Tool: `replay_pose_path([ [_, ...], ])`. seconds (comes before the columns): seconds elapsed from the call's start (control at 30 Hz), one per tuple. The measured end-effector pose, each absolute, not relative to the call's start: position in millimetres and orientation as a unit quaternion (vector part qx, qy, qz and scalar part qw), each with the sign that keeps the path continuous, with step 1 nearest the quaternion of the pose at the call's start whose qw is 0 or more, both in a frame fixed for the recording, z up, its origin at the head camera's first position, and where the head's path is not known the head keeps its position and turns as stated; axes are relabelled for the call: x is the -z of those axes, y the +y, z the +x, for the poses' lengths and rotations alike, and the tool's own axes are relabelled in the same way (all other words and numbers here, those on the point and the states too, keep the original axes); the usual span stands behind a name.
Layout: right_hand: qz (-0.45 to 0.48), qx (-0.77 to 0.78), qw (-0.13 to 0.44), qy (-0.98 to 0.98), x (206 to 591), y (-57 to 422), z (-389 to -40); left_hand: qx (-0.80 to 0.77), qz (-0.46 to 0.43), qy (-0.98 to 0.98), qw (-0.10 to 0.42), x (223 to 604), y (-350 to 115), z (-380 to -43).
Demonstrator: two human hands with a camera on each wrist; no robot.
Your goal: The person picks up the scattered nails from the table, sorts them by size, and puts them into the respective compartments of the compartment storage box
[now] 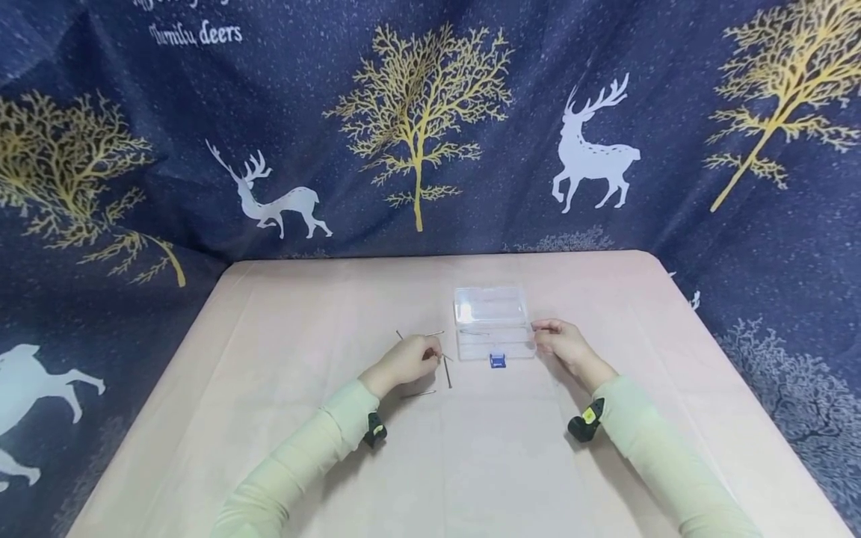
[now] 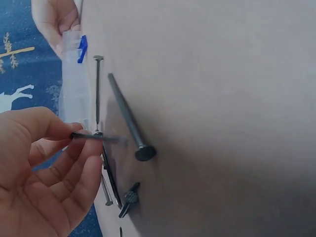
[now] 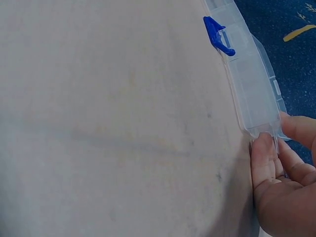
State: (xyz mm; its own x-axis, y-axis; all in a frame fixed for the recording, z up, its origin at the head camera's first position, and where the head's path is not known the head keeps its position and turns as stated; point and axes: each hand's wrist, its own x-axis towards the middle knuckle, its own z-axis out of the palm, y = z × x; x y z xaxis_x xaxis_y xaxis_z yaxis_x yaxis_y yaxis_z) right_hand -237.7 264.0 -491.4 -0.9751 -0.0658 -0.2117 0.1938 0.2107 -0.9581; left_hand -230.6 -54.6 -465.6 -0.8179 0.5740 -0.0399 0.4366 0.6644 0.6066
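Note:
My left hand [image 1: 410,359] pinches a thin dark nail [image 2: 96,137] between thumb and fingertips, just left of a clear plastic box [image 1: 528,345]. Several nails lie on the table around this hand, among them a thick dark nail [image 2: 126,116] and a slimmer nail [image 2: 98,89]. My right hand [image 1: 565,344] grips the box's right end, its thumb at the lid side and its fingers against the end wall. The box's lid [image 1: 489,302] stands open toward the back. A nail [image 1: 474,332] lies inside the box, and a blue latch [image 1: 497,362] hangs at its front.
The pale tablecloth [image 1: 498,463] spreads in front of the box and to both sides. Behind the table hangs a dark blue cloth [image 1: 471,202] printed with deer and trees. One nail [image 1: 418,394] lies nearer the front, beside the left wrist.

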Motion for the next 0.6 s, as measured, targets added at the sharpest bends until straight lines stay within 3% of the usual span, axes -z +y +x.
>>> replay_pose_path([
  [0.27,0.048,0.628,0.103,0.77,491.8,263.5,-237.7,-0.379,0.231,0.889,0.108,462.1,-60.0,-233.7],
  [0.6,0.044,0.611,0.101,0.784,489.2,263.2,-236.7,-0.523,0.075,0.838,0.133,461.1,-58.7,-233.9],
])
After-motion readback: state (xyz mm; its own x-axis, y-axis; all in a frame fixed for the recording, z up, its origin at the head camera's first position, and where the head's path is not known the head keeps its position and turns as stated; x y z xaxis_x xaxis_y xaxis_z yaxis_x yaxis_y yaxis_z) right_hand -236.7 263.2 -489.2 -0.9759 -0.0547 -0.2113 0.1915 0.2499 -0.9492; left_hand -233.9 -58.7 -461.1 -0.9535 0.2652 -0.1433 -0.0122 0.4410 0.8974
